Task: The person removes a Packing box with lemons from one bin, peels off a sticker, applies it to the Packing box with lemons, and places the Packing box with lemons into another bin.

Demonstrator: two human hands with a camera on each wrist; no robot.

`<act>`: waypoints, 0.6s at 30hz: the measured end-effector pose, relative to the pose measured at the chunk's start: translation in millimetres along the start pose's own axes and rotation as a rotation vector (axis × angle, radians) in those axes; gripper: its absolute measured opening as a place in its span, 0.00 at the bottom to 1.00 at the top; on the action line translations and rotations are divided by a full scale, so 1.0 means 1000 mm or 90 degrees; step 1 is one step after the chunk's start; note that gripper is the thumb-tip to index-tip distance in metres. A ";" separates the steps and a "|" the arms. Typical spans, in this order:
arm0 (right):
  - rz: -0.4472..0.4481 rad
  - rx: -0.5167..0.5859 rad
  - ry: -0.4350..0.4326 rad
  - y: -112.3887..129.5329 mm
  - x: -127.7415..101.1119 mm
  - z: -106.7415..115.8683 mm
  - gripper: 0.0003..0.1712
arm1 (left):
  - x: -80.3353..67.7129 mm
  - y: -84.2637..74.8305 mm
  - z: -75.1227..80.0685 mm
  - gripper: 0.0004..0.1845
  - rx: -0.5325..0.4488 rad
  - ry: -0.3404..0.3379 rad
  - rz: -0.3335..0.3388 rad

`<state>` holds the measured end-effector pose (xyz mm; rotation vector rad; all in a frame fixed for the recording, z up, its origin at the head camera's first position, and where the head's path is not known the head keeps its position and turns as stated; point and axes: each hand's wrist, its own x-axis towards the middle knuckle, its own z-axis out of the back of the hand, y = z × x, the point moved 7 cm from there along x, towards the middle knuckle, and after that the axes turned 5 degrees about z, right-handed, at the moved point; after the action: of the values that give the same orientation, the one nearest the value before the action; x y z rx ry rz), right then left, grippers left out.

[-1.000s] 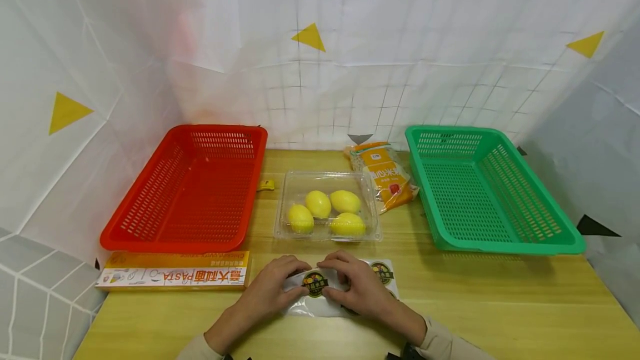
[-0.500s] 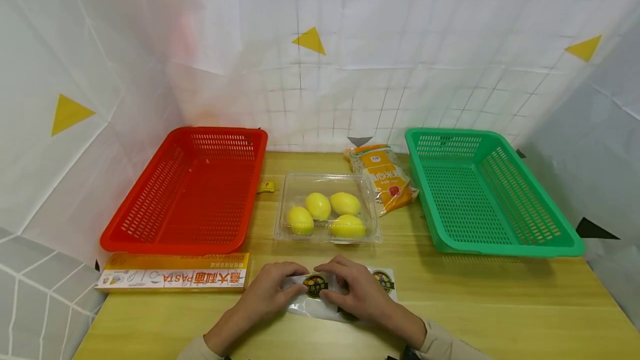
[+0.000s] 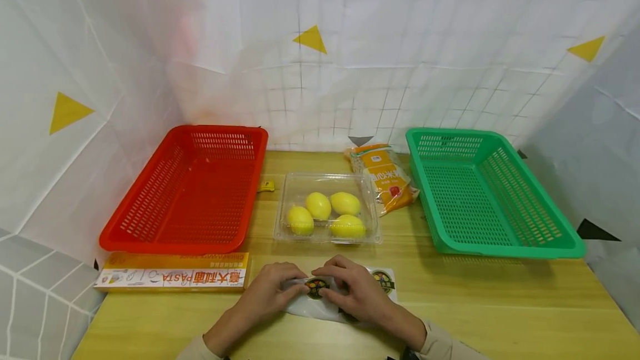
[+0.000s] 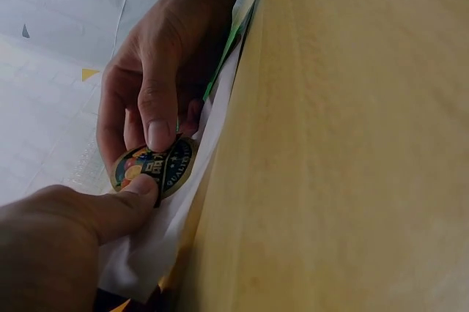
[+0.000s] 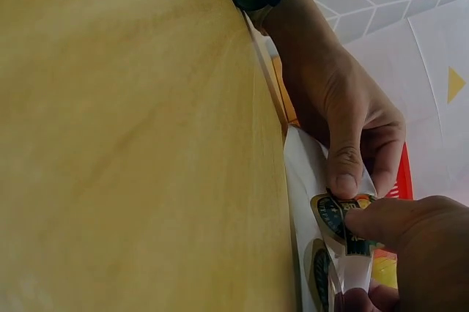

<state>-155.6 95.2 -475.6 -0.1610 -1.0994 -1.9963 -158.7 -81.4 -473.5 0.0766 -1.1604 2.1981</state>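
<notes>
at far left a white wall (image 3: 30, 160) bears a yellow triangle (image 3: 67, 113). the pasta box (image 3: 172, 281) lies on the table (image 3: 475, 310) with its lettering upside down, just in front of the red basket (image 3: 205, 199), which is tipped neither way and sits flat. a small yellow packet (image 3: 266, 186) lies right beside that basket's right side.

next comes the left hand (image 3: 270, 290), narrow, pinching the white sheet (image 3: 307, 309) between thumb and fingers at the left edge of a round sticker (image 3: 316, 288). the sticker, dark with fruit printed on it, is at the front middle of the table, between the two thumbs. both wrist views show the thumbs on its printed face, close together.

behind the sheet, well clear of the hands, four lemons (image 3: 345, 203) lie in a clear box (image 3: 325, 182). the right hand (image 3: 357, 290) is narrow too, pinching the sheet at the sticker's right edge. another sticker (image 3: 383, 281) shows on the sheet just right of this hand.

an orange bag (image 3: 387, 179) lies between the clear box and the green basket (image 3: 480, 204), which sits flat at far right.
</notes>
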 end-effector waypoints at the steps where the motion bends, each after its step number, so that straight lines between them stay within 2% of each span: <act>1: -0.001 0.001 0.001 0.000 0.000 0.000 0.19 | 0.000 0.000 0.000 0.04 0.002 -0.001 -0.001; 9: 0.011 0.019 -0.007 0.002 0.001 0.000 0.18 | 0.000 -0.002 0.002 0.03 0.016 -0.011 -0.002; 18: 0.021 0.075 -0.059 0.001 0.001 0.003 0.14 | 0.000 0.001 0.002 0.04 0.017 -0.022 0.004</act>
<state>-155.8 97.0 -472.4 -0.2095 -1.2613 -1.9051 -159.8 -83.2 -473.3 0.1222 -1.1517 2.2268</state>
